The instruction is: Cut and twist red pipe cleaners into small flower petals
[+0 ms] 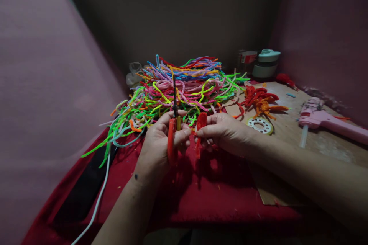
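Observation:
My left hand point(161, 138) is closed around a tool with red handles point(171, 141) whose dark tip point(174, 95) points up toward the pile; it looks like pliers or cutters. My right hand point(224, 132) pinches a folded red pipe cleaner point(200, 122) right beside the tool. Both hands hover over a red cloth point(218, 187). Behind them lies a big tangled heap of pipe cleaners point(184, 88) in several colours.
A pink glue gun point(324, 120) lies on a cardboard sheet point(287, 126) at right, near a white ring with holes point(260, 125) and red-orange pipe cleaner shapes point(260, 101). Jars and a teal-lidded container point(266, 63) stand at the back. A white cable point(97, 199) trails at left.

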Demonstrator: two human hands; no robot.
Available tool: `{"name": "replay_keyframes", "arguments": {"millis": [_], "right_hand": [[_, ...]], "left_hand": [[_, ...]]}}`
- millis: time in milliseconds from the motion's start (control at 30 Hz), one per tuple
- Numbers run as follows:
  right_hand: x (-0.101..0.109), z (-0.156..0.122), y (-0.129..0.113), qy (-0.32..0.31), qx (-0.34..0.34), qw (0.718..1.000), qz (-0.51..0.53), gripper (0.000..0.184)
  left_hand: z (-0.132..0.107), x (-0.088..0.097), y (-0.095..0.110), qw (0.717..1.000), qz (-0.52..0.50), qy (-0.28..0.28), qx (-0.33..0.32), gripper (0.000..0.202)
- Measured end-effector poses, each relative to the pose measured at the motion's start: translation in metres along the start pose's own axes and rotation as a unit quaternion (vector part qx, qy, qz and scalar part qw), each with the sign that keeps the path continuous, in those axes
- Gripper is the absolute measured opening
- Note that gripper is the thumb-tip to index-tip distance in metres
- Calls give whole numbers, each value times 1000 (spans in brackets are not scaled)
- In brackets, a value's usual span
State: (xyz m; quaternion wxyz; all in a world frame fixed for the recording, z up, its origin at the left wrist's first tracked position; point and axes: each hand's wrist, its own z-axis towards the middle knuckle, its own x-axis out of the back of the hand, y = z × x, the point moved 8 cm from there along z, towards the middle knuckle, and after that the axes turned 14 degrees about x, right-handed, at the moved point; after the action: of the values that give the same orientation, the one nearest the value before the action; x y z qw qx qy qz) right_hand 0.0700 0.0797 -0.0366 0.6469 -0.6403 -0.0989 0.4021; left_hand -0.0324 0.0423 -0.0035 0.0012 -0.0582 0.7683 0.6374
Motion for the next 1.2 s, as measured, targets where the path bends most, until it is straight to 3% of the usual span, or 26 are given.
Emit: {"name": "replay_keyframes", "arguments": {"millis": [200,333,433,533,667,700,767,867,900,967,1033,1067,1133,1200], "right_hand": [[1,0,1,-9,4,1000,-15,11],[3,2,-4,0,19,1000,2,14],[10,4,-15,35,39,999,13,16],[17,6,-24,64,59,996,25,16],[23,9,-26,73,81,993,38,15],[24,9,-26,74,84,993,39,15],[24,10,-24,77,83,993,42,15],[24,10,-22,83,74,993,45,11],[25,10,-22,85,74,993,45,10],[25,11,-22,83,78,993,39,7],[25,11,-22,76,88,993,22,7],[25,11,-22,73,94,993,9,8],[24,10,-24,72,109,991,-23,10],[23,9,-26,77,122,988,-48,12]], "left_hand": [[-2,-2,2,1000,18,0,-6,34],[-2,6,1,996,76,47,2,35],[2,18,3,978,181,102,-32,30],[8,17,2,911,385,123,-81,23],[15,9,-9,777,611,114,-98,23],[16,7,-11,754,640,105,-99,23],[18,5,-14,735,664,83,-108,26],[16,6,-4,749,641,102,-134,26],[14,8,3,770,610,128,-139,25],[11,14,14,844,498,156,-123,25],[11,11,14,931,344,103,-66,29],[11,6,12,957,279,67,-37,30],[12,-5,9,981,194,16,8,30],[13,-13,9,988,152,4,24,30]]}}
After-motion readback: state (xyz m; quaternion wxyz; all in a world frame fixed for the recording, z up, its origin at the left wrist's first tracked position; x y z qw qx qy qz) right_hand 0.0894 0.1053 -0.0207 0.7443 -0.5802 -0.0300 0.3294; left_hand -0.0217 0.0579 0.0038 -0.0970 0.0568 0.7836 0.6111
